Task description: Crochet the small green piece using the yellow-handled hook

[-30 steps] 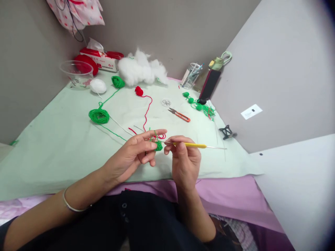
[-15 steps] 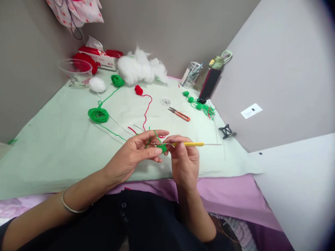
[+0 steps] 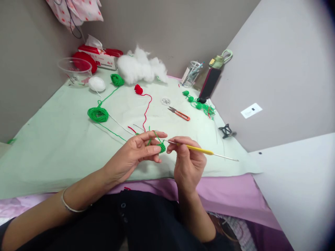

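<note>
My left hand (image 3: 140,148) pinches a small green crochet piece (image 3: 162,147) between thumb and fingers, with green yarn running up over the index finger. My right hand (image 3: 188,162) grips a crochet hook (image 3: 200,149) by its yellow handle. The hook's left tip reaches the top of the green piece, where a loop of yarn stands up; its other metal end slants down to the right. Behind my left hand, a red yarn strand (image 3: 145,116) and a green yarn skein (image 3: 97,114) lie on the cloth.
Orange thread snips (image 3: 179,113) and a small round clear case (image 3: 165,101) lie beyond my hands. White stuffing (image 3: 141,66), a tissue box (image 3: 101,57) and a clear tub (image 3: 75,71) stand at the back. Small green balls (image 3: 191,99), a phone (image 3: 210,83) and a bottle (image 3: 216,62) are on the right.
My right hand has shifted right, away from my left hand. The crochet hook now slopes down to the right and pulls the yarn loop up from the green piece.
</note>
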### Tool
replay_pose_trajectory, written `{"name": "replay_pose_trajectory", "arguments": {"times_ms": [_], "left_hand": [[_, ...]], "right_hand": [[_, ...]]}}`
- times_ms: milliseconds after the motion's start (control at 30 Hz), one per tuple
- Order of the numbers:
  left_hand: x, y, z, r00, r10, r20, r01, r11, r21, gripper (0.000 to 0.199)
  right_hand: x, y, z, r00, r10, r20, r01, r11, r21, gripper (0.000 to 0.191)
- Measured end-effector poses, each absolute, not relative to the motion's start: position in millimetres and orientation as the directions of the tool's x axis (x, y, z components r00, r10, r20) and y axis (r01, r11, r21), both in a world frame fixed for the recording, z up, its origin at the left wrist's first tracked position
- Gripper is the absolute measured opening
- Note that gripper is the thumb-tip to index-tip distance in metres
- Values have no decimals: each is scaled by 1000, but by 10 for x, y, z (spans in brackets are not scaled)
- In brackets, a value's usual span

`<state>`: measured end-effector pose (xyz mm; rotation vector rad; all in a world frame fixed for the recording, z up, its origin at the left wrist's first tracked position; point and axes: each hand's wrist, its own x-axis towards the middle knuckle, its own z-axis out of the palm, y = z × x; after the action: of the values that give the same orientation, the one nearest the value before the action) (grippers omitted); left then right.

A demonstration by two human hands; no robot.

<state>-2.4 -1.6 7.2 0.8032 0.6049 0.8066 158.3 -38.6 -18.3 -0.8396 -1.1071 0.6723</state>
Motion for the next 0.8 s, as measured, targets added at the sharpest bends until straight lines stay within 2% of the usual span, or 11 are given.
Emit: {"name": "replay_pose_trajectory", "arguments": {"times_ms": [200,333,433,800], "left_hand": [[-10,0,50,595,779,-198,-446,526,724,8],[-11,2,38,588,783,-204,-466,533,706,7],[-12,0,52,576,788,-218,-464,535,706,7],[-24,-13,35,579,787,-213,-457,530,715,9]], "right_hand": [[1598,-389,-165,369,795,481,-30,527,-849,16],[1625,-417,-128,418,786,456,-53,522,-851,16],[1622,-450,-98,382,799,465,-60,524,-850,16],[1575,-451,-115,342,777,528,52,545,-837,17]]}}
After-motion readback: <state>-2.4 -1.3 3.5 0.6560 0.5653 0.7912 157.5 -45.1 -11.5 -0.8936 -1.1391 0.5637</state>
